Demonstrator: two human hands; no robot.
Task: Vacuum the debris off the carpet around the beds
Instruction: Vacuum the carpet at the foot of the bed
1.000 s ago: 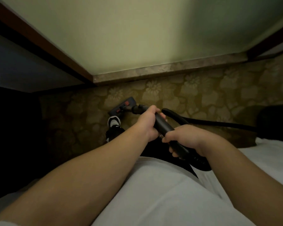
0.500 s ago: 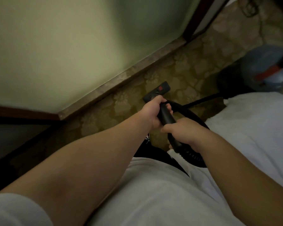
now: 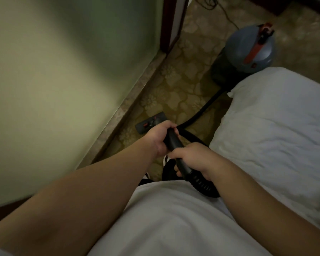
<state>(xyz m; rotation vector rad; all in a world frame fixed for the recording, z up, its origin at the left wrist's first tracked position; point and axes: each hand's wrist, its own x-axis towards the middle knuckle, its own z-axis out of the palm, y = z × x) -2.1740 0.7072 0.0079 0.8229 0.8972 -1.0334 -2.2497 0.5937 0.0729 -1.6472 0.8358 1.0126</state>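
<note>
The person is standing in the narrow strip of patterned carpet (image 3: 174, 85) between the wall (image 3: 54, 80) and the white bed (image 3: 275, 126), and both hands are working the black wand (image 3: 174, 143) of the vacuum. The left hand (image 3: 160, 137) is taking the forward grip, its fingers wrapping round the tube. The right hand (image 3: 190, 159) is grasping the rear end, just above the point where the ribbed hose (image 3: 201, 183) is joining it. The floor head (image 3: 149, 123) is lying flat on the carpet just beside the stone-coloured skirting (image 3: 129, 106). The hose is looping out behind the hands and running off along the bed's edge to the grey canister (image 3: 248, 50), which is standing near the bed's corner. The loop looks like the main hazard: it is lying close to the person's feet, so a step back could be treading on it or tripping over it. A long pull on the wand could be dragging the canister against the bed or tipping it. The power cord (image 3: 227, 15) is trailing across the floor beyond and could be snagging too. Pushing hard sideways would be knocking the head against the skirting. In this dim, blurred view no debris is showing, so bits could easily be getting missed along the wall line.
</note>
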